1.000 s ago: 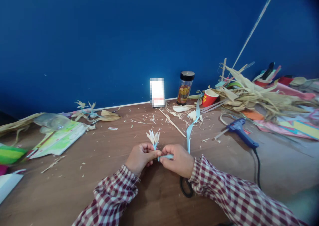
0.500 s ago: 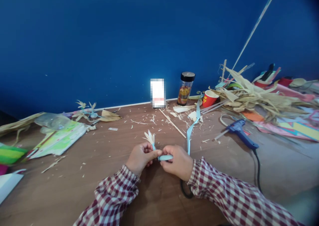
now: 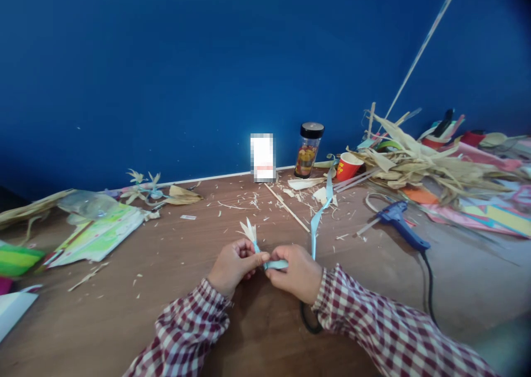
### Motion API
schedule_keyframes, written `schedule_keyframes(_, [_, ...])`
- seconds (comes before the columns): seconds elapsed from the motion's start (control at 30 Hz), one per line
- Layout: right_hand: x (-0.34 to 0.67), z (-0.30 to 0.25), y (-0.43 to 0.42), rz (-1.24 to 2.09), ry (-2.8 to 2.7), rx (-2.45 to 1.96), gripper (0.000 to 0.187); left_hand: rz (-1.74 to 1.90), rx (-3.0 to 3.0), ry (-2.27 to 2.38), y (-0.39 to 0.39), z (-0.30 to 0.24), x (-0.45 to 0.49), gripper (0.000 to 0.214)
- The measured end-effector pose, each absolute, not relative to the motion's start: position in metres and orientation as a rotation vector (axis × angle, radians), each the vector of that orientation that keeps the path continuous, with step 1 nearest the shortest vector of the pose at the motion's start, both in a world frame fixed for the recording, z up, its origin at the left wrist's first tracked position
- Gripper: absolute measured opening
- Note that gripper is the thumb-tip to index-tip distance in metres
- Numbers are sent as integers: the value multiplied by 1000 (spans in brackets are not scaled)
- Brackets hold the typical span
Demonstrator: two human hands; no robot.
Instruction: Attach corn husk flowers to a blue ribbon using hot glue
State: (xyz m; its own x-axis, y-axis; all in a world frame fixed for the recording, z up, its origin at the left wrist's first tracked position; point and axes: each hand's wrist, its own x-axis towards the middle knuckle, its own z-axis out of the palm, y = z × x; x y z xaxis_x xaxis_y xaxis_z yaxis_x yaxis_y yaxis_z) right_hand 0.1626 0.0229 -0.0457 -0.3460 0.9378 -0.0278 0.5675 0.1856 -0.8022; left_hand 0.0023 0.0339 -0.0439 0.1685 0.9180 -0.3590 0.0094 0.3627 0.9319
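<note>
On the left of the bench (image 3: 166, 288) we have a green-and-white sheet of paper (image 3: 97, 236), a clear plastic wrapper (image 3: 89, 202) overlapping it, and small flowers (image 3: 154, 184) near the blue wall (image 3: 199, 78). Slide right to the left hand (image 3: 232, 263): thumb and fingers pinch a husk flower (image 3: 249, 232) by its stem (image 3: 256, 247), pale petals fanned upward, blue just below them. Close beside it comes the right hand (image 3: 296, 272), fingertips pinching a blue ribbon (image 3: 276, 264) that runs across to the stem. Looks to me like a wrapping step; the next move calls for a taut strip, a steady stem and snug turns. Behind the right hand, a length of ribbon (image 3: 329, 186) trails towards the wall. Containers now! A clear jar (image 3: 308, 151), dark lid on, shows orange and yellow pieces inside; near it stands a red cup (image 3: 346, 170), its bottom hidden, so no call on contents. Past the glue gun (image 3: 400, 222) and the heap of dry husks (image 3: 440, 164), another cup (image 3: 433, 143) appears to hold a black-handled thing (image 3: 445, 123), too small to name.
</note>
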Motion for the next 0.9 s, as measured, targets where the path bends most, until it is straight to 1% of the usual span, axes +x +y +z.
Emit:
schedule_keyframes(0.17, [165,-37,26,1207,-1868,-1386,11,820,813,1061,34,-35,-6,26])
schedule_keyframes(0.33, [165,-37,28,1243,-1845,-1342,12,765,785,960,34,-36,-12,37])
schedule_keyframes(0.6, [166,-40,28,1305,-1878,-1315,15,864,835,1022,34,-45,-5,25])
schedule_keyframes(0.73, [169,-34,29,1298,-1906,-1324,20,851,915,1021,34,-45,-4,23])
schedule_keyframes(0.9, [168,-32,31,1350,-1869,-1345,20,854,941,1049,33,-43,-4,22])
